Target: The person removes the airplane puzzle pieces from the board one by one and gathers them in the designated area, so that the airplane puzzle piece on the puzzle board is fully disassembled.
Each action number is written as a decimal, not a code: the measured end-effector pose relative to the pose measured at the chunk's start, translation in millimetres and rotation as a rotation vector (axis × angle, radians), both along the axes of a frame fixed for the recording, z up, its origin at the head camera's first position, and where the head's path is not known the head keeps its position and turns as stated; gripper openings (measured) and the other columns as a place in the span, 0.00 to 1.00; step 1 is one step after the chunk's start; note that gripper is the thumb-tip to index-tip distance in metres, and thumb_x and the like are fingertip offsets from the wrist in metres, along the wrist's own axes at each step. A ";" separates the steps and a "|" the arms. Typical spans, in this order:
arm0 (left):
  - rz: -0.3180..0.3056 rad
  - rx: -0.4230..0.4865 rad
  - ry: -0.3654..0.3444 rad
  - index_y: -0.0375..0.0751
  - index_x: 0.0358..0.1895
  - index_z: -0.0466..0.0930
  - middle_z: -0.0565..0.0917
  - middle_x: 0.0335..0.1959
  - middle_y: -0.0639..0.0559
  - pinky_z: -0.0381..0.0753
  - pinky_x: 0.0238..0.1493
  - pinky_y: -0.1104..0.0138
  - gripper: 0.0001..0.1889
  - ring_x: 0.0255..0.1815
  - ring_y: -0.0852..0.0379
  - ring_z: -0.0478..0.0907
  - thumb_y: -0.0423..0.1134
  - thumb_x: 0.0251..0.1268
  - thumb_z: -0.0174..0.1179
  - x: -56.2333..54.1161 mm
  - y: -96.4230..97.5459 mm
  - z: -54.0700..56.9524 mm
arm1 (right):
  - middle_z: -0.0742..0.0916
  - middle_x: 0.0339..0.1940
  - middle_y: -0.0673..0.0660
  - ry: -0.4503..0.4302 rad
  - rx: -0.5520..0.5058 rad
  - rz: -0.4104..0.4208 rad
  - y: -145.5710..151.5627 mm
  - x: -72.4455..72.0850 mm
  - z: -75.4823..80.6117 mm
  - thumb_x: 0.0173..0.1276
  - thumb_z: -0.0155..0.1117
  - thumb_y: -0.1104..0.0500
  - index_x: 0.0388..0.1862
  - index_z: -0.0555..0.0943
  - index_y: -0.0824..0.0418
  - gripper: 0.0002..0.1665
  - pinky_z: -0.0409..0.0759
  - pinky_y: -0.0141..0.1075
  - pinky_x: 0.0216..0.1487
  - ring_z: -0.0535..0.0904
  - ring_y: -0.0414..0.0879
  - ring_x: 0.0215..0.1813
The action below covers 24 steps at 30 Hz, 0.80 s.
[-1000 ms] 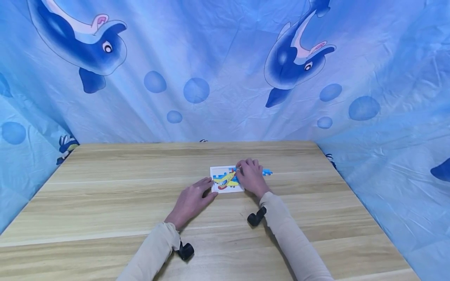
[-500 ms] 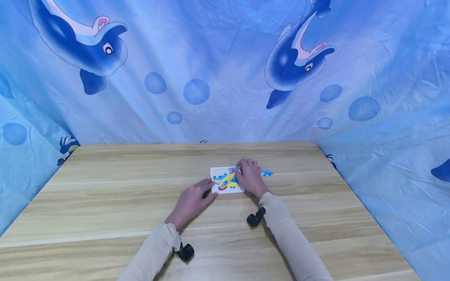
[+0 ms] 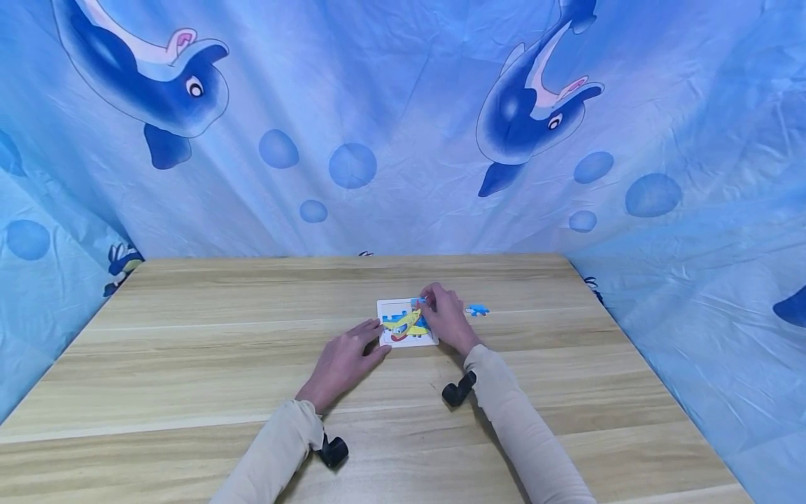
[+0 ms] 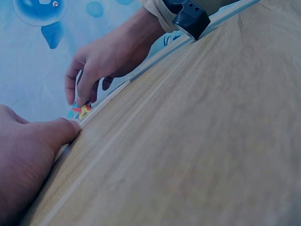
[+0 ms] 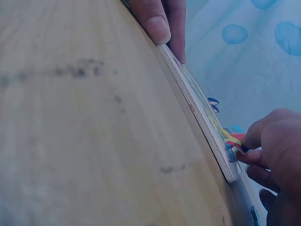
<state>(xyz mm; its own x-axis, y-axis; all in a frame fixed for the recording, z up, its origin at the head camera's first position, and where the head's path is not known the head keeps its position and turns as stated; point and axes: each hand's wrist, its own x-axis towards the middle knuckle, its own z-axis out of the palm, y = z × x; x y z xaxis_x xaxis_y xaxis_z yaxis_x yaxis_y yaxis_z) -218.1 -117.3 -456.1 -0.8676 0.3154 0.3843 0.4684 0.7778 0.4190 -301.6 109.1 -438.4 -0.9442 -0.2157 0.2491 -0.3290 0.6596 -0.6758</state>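
Note:
A white-framed jigsaw board [image 3: 393, 306] with a yellow cartoon airplane on blue lies flat on the table; its upper left part shows bare white. My left hand [image 3: 343, 360] rests at its near left corner, thumb at the front edge and fingers along the left side, fairly straight. Over the upper right of the board, my right hand [image 3: 448, 316] pinches a red, yellow and blue jigsaw piece [image 5: 233, 137] between thumb and fingers. From the left wrist, this same piece [image 4: 83, 111] shows beneath the right fingertips, low at the board. The right hand covers the board's right side.
Loose blue jigsaw pieces [image 3: 477, 309] lie on the wooden table [image 3: 252, 301] just right of the right hand. A blue curtain [image 3: 415, 140] with dolphins hangs behind the table and along both sides. Each wrist carries a small black camera [image 3: 334, 452].
My right hand's fingers have drawn slightly together and shifted a little at the board's upper right, uncovering slightly more of the loose pieces. The left hand and the board stay in place.

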 end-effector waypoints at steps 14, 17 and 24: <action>-0.002 -0.007 0.007 0.36 0.62 0.84 0.81 0.65 0.41 0.79 0.63 0.48 0.25 0.66 0.42 0.78 0.50 0.71 0.67 -1.9 3.1 -2.7 | 0.83 0.42 0.56 0.018 -0.071 0.033 8.6 -1.4 -4.2 0.78 0.62 0.63 0.54 0.82 0.62 0.10 0.78 0.47 0.52 0.77 0.52 0.49; -0.002 0.002 0.008 0.36 0.62 0.84 0.81 0.65 0.40 0.79 0.63 0.48 0.24 0.66 0.42 0.78 0.49 0.71 0.67 -2.3 3.1 -3.7 | 0.84 0.42 0.57 0.029 -0.099 0.038 12.7 -2.1 -4.2 0.78 0.62 0.63 0.54 0.82 0.63 0.10 0.79 0.48 0.52 0.77 0.53 0.49; 0.002 0.002 0.029 0.36 0.62 0.84 0.81 0.65 0.41 0.78 0.64 0.48 0.24 0.66 0.43 0.78 0.49 0.70 0.68 -1.5 3.0 -5.4 | 0.84 0.39 0.57 0.053 -0.136 0.051 30.9 -1.4 -4.0 0.78 0.61 0.63 0.54 0.82 0.64 0.10 0.77 0.44 0.48 0.77 0.52 0.46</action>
<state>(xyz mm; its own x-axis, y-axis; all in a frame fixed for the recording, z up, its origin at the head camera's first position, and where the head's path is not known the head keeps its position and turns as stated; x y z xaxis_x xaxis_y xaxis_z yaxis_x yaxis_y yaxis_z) -219.5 -114.4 -461.4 -0.8570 0.3128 0.4095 0.4785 0.7781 0.4070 -303.1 140.0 -442.4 -0.9175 -0.2240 0.3285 -0.3974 0.5444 -0.7387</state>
